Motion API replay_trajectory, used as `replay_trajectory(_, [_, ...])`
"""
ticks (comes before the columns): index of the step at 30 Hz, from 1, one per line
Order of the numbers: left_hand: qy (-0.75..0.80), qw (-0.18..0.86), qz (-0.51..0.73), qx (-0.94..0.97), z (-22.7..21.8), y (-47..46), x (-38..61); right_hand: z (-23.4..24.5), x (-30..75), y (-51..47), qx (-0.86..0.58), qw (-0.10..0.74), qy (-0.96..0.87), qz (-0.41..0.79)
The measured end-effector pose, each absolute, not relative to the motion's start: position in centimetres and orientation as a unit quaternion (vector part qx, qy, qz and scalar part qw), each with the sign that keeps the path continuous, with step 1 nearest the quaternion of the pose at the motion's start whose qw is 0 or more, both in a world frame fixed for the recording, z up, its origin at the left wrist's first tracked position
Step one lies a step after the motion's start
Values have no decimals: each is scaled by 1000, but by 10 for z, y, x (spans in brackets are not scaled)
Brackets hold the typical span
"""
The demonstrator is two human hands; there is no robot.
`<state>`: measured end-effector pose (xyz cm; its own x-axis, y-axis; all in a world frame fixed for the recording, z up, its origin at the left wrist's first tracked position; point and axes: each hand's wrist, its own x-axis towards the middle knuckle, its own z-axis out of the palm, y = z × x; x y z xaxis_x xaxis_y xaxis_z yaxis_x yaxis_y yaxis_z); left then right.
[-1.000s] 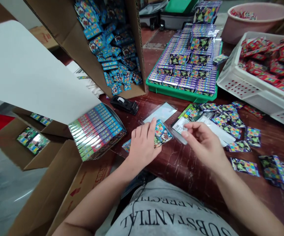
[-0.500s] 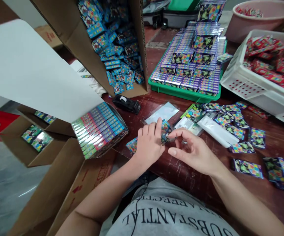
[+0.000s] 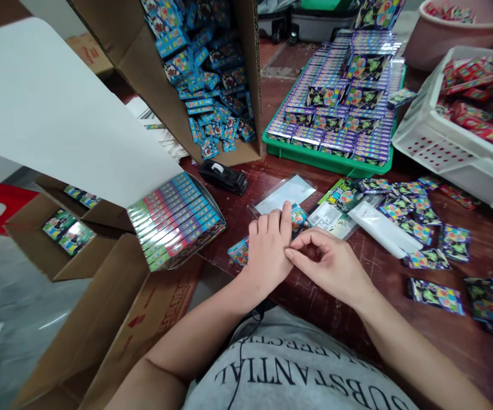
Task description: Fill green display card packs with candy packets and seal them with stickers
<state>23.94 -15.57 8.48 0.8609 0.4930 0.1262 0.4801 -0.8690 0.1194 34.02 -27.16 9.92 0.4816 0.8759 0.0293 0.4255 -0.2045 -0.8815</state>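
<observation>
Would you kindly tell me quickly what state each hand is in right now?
Left hand: open, flat, palm down on small colourful packs.
Right hand: fingers curled against the left hand; whether it grips anything cannot be told.

Worn red-brown table (image 3: 464,341): green tray (image 3: 327,162), white basket (image 3: 443,154), tape dispenser (image 3: 223,175), scattered packets (image 3: 434,296), tipped cardboard box (image 3: 252,74).

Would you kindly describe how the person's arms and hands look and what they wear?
Both the left hand and the right hand are bare: no gloves, rings or watch show. The forearms are uncovered, no sleeves in view. The grey T-shirt has dark capital lettering, and a thin black cable runs over it.
</observation>
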Motion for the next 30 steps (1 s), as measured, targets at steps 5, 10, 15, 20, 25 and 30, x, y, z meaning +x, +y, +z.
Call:
replay_trajectory(5, [250,45,82,964,86,-158,240,99,338,-270,-746,444,-430,247])
replay_trajectory(10, [252,80,109,958,85,-158,238,98,332,-270,-763,440,-409,239])
replay_trajectory(15, [260,103,150,948,82,-145,230,99,339,-282,-736,489,-387,263])
replay_trajectory(20, [175,113,184,961,84,-135,217,93,377,-286,-723,550,-378,176])
replay_trajectory(25, [148,98,172,969,88,-136,211,91,391,-281,-689,518,-434,261])
replay_trajectory(30, [155,65,138,976,89,-133,209,97,377,-283,-700,517,-381,312])
